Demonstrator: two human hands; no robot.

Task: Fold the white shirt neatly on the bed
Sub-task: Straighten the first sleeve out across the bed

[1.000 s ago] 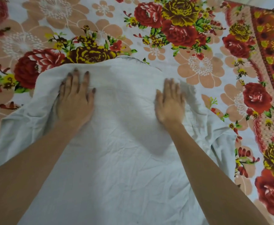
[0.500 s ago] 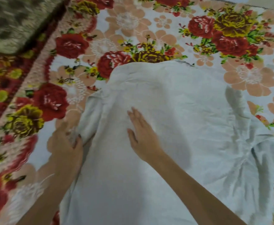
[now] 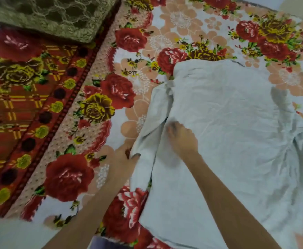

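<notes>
Shirt (image 3: 236,132) lies flat on the bed (image 3: 129,108), most of it to the right of your right hand (image 3: 182,139). Left hand (image 3: 124,157) pinches the shirt by the outer edge of its side flap (image 3: 152,123). The right hand sits on the cloth just inside the crease; its fingers are blurred, so I can't tell whether they're flat or curled. Use it as the hinge: press flat, then carry the flap over in one sweep, keeping the edge straight. Bunching near the shoulder is the likely risk.
</notes>
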